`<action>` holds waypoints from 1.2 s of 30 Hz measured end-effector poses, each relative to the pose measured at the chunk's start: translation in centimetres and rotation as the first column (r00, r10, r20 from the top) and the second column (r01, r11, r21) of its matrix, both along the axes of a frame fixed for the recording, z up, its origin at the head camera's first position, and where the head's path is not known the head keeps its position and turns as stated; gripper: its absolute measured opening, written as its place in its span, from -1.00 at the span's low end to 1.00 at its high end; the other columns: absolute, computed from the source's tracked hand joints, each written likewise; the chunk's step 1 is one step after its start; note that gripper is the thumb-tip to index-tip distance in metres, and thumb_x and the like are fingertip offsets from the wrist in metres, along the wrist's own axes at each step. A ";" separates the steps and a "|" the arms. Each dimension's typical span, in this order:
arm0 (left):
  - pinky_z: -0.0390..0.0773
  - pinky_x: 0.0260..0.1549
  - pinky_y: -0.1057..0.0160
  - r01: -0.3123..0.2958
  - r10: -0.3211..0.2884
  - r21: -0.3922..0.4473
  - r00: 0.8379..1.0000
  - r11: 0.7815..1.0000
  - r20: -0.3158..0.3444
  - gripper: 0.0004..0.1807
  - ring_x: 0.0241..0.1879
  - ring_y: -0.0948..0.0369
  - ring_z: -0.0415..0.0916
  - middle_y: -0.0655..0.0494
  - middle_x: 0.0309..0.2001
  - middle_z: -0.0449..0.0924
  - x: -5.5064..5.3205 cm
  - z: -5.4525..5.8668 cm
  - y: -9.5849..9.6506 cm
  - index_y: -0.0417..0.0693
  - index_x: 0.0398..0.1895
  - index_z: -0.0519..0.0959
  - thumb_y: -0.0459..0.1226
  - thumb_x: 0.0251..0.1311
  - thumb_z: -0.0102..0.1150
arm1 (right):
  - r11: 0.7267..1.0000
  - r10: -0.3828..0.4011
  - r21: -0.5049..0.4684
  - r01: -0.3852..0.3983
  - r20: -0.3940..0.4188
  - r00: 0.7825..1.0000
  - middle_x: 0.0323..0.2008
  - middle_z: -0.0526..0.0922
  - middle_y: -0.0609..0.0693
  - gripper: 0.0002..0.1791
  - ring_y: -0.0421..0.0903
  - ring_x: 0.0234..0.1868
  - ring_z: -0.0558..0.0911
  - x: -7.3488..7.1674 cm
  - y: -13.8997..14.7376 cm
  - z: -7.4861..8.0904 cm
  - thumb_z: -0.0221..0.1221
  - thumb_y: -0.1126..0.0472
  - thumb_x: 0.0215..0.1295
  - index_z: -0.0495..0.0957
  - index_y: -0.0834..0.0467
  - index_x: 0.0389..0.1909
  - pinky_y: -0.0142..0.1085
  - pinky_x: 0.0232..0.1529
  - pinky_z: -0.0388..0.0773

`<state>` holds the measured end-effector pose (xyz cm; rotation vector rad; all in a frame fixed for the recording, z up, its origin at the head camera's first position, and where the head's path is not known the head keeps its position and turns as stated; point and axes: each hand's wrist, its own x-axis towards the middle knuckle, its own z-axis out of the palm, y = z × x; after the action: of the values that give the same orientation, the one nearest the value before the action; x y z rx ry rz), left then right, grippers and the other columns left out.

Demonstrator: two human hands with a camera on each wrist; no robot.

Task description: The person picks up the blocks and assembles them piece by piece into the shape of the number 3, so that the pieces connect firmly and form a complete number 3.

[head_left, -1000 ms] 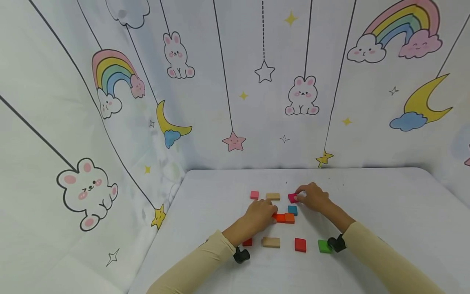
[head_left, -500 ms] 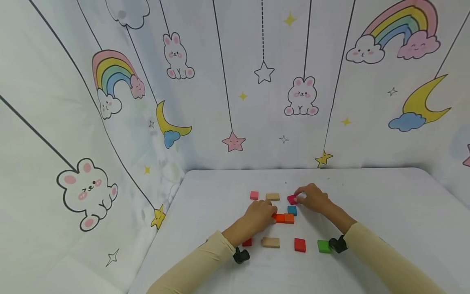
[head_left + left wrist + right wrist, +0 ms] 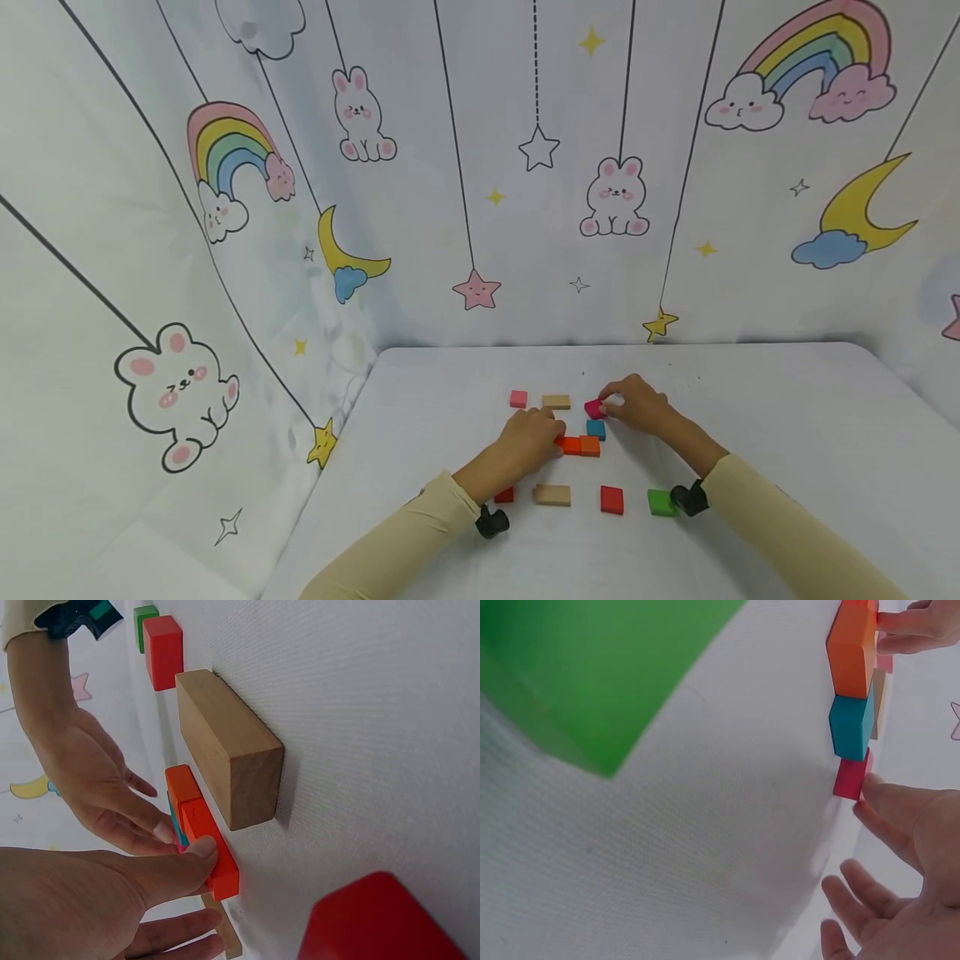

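Note:
My left hand [image 3: 525, 437] pinches a red-orange block [image 3: 225, 876], its thumb lying on the near side. An orange block [image 3: 590, 447] touches that block's right end. Behind the orange block sits a teal block [image 3: 596, 430]. With thumb and forefinger, my right hand [image 3: 639, 403] pinches a crimson block [image 3: 594, 409] at the teal block's far end, slightly askew in the head view. The right wrist view shows the crimson block [image 3: 850, 778] up against the teal one [image 3: 852, 726], or nearly so; the other right fingers are spread. The left hand partly hides the red-orange block from above.
Behind the hands lie a pink block [image 3: 518, 399] and a wooden block [image 3: 557, 402]. Nearer the front are a red block [image 3: 504, 495] partly behind the left wrist, another wooden block [image 3: 552, 496], a second red block [image 3: 612, 500] and a green block [image 3: 662, 502] by the right wrist.
The right hand has drawn the crimson block slightly nearer to the teal block, turning it a little. The left hand keeps its hold on the red-orange block in the same place.

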<state>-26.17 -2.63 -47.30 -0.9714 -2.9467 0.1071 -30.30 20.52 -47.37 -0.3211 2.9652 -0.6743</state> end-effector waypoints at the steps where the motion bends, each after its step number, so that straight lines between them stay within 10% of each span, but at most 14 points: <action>1: 0.53 -0.24 0.38 0.000 0.000 0.000 1.000 1.000 -0.001 -0.69 -0.23 0.24 0.57 0.16 -0.08 0.71 0.0 0.0 0.0 0.16 0.04 0.77 0.00 0.30 0.45 | 1.000 0.002 0.003 -0.002 0.003 1.000 0.13 0.58 0.37 -0.74 0.32 0.22 0.50 0.0 0.0 0.0 0.36 0.21 0.39 0.73 0.17 0.06 0.50 0.03 0.50; 36: 0.59 -0.13 0.34 0.000 0.000 -0.007 1.000 1.000 -0.005 -0.69 -0.16 0.23 0.61 0.16 -0.04 0.72 0.1 0.2 0.0 0.16 0.07 0.76 0.00 0.33 0.42 | 0.999 0.037 0.012 -0.037 -0.001 0.999 0.14 0.55 0.36 -0.72 0.30 0.22 0.51 0.3 0.0 0.0 0.38 0.18 0.39 0.73 0.14 0.07 0.50 0.08 0.48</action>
<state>-26.03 -2.63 -47.09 -0.9705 -2.9441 0.1191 -30.04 20.49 -47.41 -0.3740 2.9556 -0.6529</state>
